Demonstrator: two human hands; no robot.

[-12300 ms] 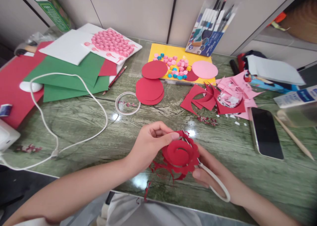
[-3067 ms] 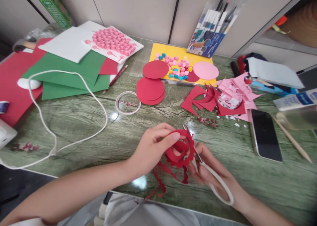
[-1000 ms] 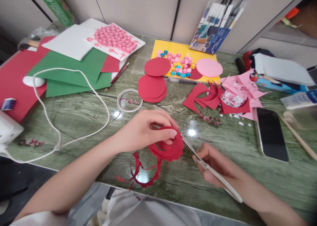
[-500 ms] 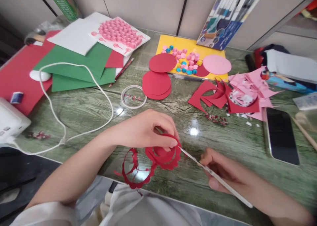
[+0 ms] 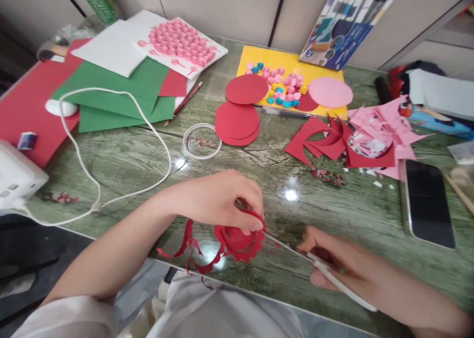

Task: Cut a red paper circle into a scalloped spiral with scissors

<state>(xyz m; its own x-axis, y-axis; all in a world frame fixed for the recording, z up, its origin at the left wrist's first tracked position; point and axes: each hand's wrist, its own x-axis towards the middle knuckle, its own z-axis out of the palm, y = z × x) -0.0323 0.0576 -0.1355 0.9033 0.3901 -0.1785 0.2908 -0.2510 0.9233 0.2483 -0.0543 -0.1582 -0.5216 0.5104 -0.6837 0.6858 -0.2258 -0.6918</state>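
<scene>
My left hand (image 5: 225, 199) pinches a red paper piece (image 5: 242, 246) with scalloped edges and curved slits, held above the table near its front edge. A thin, ragged red paper strip (image 5: 209, 268) dangles from it to the left. White-handled scissors (image 5: 340, 283) are in my right hand (image 5: 329, 259), whose fingers are wrapped round the handle. The blades point left, and their tips meet the paper's right edge beside my left fingertips. How far the blades are apart cannot be made out.
Red paper circles (image 5: 237, 123) and a white tape roll (image 5: 202, 141) lie beyond my hands. Red paper offcuts (image 5: 318, 140) and a phone (image 5: 427, 202) are at the right. At the left, a white cable (image 5: 126, 88) loops over the table beside green paper (image 5: 111, 88).
Both hands have shifted slightly down in view, still holding the paper and scissors. The dangling strip has changed from a closed loop shape to a looser, opened curve.
</scene>
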